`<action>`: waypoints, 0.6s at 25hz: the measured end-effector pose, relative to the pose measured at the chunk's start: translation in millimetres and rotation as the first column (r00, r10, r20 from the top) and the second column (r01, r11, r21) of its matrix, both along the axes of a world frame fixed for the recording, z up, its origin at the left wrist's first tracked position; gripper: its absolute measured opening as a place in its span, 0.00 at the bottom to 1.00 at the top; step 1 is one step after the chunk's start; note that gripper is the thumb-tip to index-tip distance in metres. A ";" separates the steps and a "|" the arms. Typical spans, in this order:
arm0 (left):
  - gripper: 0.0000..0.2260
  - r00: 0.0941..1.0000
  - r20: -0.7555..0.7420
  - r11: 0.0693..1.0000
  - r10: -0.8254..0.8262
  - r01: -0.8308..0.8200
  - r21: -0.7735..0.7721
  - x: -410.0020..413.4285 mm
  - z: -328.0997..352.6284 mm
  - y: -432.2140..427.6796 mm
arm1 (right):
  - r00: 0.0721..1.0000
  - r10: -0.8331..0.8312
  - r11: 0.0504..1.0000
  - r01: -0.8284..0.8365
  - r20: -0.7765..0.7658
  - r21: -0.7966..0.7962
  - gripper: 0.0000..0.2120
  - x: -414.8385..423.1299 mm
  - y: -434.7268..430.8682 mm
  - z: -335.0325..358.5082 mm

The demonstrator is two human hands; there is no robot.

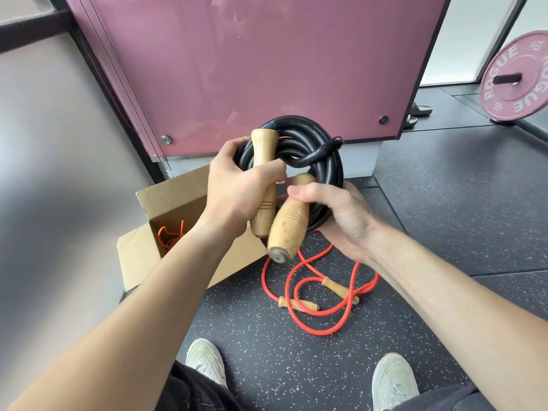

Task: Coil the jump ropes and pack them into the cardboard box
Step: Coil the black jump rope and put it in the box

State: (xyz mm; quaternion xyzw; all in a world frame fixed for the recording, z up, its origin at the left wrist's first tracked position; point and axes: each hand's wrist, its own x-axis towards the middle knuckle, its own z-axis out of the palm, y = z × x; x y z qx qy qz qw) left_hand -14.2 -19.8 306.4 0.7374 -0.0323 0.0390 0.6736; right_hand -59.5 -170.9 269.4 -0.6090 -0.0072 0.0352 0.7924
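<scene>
A thick black jump rope (314,134) is wound into a coil and held up in front of me. My left hand (237,185) grips one wooden handle (262,155) together with the coil's left side. My right hand (335,215) holds the coil's lower right, its thumb lying over the second wooden handle (289,226). Below, an open cardboard box (166,200) stands on the floor with an orange rope (170,235) inside. A red jump rope (311,292) with small wooden handles lies loose on the floor to the right of the box.
A purple panel (252,60) stands right behind the box. A pink weight plate (519,78) leans at the far right. My two shoes (204,360) are on the speckled rubber floor (267,336) at the bottom. A grey wall runs along the left.
</scene>
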 end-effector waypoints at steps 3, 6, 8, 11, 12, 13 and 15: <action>0.24 1.000 -0.003 1.000 0.005 -0.005 0.001 -1.1 0.0 -0.6 | 0.999 0.017 1.000 -0.017 -0.038 -0.004 0.24 4.2 -4.0 -1.0; 0.25 0.998 -0.040 0.999 0.052 -0.052 -0.012 2.0 -1.8 8.7 | 0.998 0.003 0.991 -0.013 -0.068 -0.136 0.17 4.4 -2.1 -6.3; 0.26 0.994 -0.088 0.998 0.062 -0.064 -0.022 3.3 -6.6 13.0 | 0.995 -0.020 0.990 0.006 -0.097 -0.141 0.18 4.5 1.4 -11.6; 0.29 0.986 -0.169 0.999 0.014 -0.020 -0.032 4.8 -17.5 17.0 | 0.990 -0.029 0.995 0.015 -0.135 -0.101 0.20 5.6 4.9 -14.2; 0.31 0.980 -0.200 1.000 -0.005 -0.001 -0.031 6.3 -19.8 19.1 | 0.990 -0.019 0.993 0.002 -0.139 -0.119 0.21 5.9 5.3 -13.9; 0.33 0.972 -0.234 0.999 -0.026 0.019 -0.032 8.2 -21.3 22.1 | 0.990 -0.010 0.989 -0.012 -0.143 -0.149 0.20 6.4 5.4 -13.5; 0.33 0.951 -0.301 0.998 -0.067 0.058 -0.037 9.8 -22.2 29.0 | 0.988 0.002 0.976 -0.036 -0.155 -0.214 0.19 6.5 7.5 -12.5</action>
